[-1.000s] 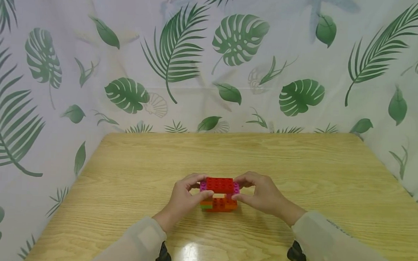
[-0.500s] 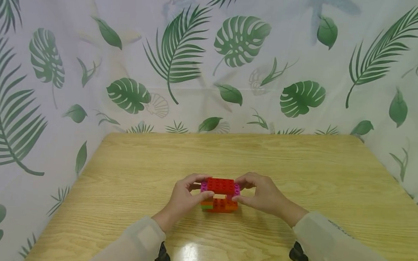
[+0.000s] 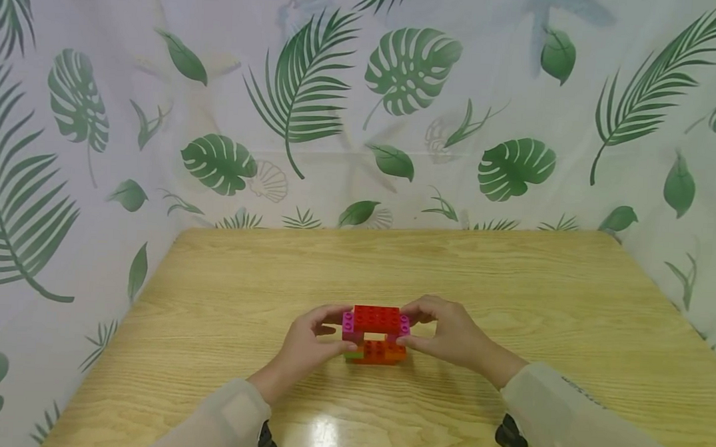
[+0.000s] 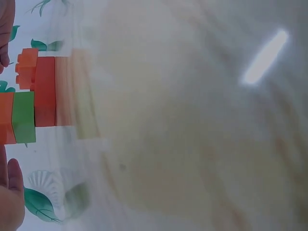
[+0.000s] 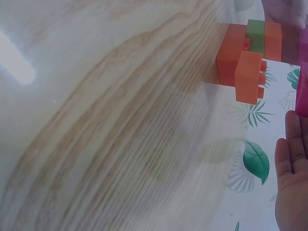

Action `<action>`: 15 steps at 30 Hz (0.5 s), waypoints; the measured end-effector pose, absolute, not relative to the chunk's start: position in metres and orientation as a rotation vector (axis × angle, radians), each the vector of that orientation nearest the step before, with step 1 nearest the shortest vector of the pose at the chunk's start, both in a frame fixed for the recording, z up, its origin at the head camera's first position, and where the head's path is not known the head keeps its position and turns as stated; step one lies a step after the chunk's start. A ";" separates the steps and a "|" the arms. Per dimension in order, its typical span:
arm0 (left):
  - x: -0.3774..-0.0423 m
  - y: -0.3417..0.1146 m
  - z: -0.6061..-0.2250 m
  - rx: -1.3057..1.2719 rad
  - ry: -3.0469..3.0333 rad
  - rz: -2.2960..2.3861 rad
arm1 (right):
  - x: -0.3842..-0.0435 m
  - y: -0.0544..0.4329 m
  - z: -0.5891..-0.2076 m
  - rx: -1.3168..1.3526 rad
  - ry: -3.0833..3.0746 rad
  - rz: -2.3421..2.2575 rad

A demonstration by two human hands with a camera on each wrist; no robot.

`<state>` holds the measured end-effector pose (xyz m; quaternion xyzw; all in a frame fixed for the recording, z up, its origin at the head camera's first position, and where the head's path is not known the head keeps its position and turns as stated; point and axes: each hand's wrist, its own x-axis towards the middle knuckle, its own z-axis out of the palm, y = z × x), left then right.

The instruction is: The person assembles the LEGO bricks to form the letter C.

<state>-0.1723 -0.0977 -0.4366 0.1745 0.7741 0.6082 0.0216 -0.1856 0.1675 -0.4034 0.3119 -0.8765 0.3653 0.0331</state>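
Observation:
In the head view a toy-brick structure stands on the wooden table, with a long red brick [image 3: 376,318] bridging across its top. Pink bricks [image 3: 348,322] show at both upper ends, over a gap. Lower down are orange bricks [image 3: 396,352] and a green brick [image 4: 23,117] on a red-orange base brick [image 5: 230,55]. My left hand [image 3: 307,341] holds the left end, thumb tip at the lower orange and green bricks, fingers behind the pink one. My right hand [image 3: 449,331] grips the right end, thumb in front and index finger behind the pink brick.
The wooden table [image 3: 242,272] stretches around the structure. A white leaf-print cloth [image 3: 339,116] hangs behind and beside it. Black devices [image 3: 511,435] are worn under both wrists, below pale sleeves.
My left thumb has slid down from the pink brick to the lower bricks, and the left wrist has shifted slightly left. The right hand and the structure stay nearly still.

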 end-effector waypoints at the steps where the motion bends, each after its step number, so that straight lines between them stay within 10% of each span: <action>1: -0.172 -0.098 -0.436 0.525 2.404 1.874 | -0.186 0.168 -0.404 0.961 -2.697 1.123; 15: -0.166 -0.100 -0.430 0.453 2.325 1.868 | -0.185 0.171 -0.404 0.976 -2.728 1.236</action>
